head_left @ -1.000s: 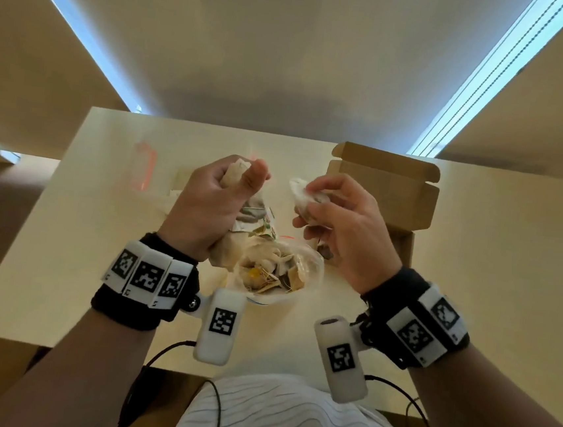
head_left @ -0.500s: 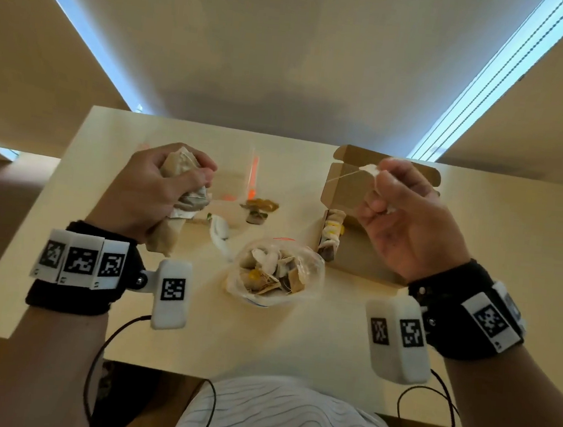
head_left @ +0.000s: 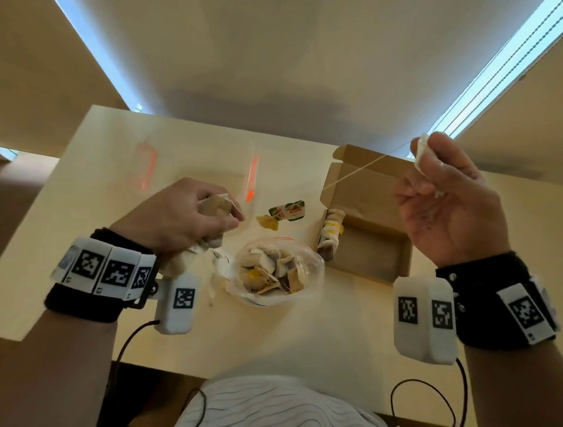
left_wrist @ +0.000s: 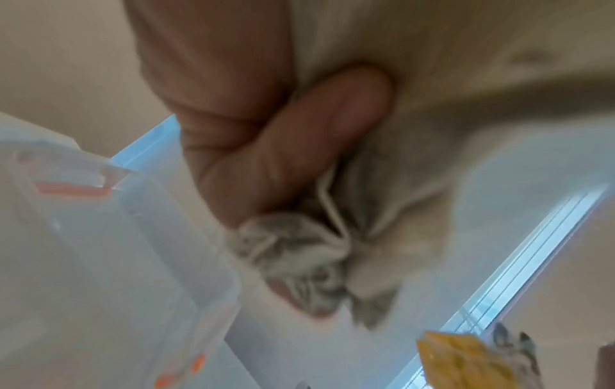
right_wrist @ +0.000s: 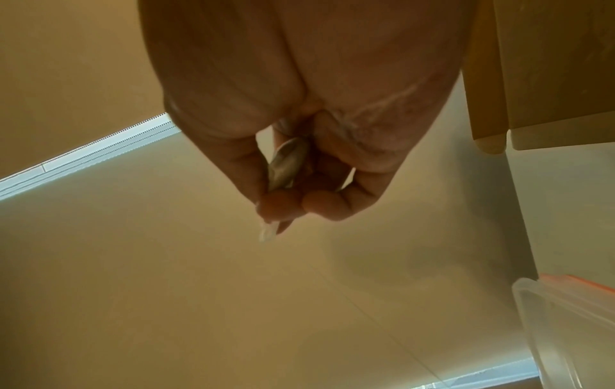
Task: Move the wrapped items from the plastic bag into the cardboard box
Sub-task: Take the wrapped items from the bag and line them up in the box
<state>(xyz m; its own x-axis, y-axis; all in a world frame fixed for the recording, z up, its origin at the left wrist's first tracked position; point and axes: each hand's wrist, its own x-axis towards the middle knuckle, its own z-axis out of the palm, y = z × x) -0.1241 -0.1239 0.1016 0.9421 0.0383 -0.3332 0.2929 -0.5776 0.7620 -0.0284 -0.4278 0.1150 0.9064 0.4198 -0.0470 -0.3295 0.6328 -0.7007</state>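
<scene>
A clear plastic bag (head_left: 314, 268) lies open at the middle of the table with several tan wrapped tea bags (head_left: 276, 269) inside. Just left of it, my left hand (head_left: 225, 214) grips a bunch of tan wrapped items (head_left: 217, 205); the left wrist view shows my fingers (left_wrist: 299, 147) curled round the crumpled bunch (left_wrist: 309, 252) and its strings. The open cardboard box (head_left: 369, 252) sits to the right, with a row of wrapped items (head_left: 331, 235) at its left end. Above the box, my raised right hand (head_left: 422, 165) pinches a white paper tag (head_left: 420, 152). A thin string (head_left: 352, 173) runs from it down to the left.
A clear plastic container (head_left: 208, 172) with orange clips stands at the back of the table, also in the left wrist view as the container (left_wrist: 100, 237). Loose green and red packets (head_left: 289, 210) and a yellow one (head_left: 267, 221) lie between the container and the bag.
My right hand has risen up and to the right, drawing the string out longer. My left hand has shifted right, closer to the bag, still gripping its bunch.
</scene>
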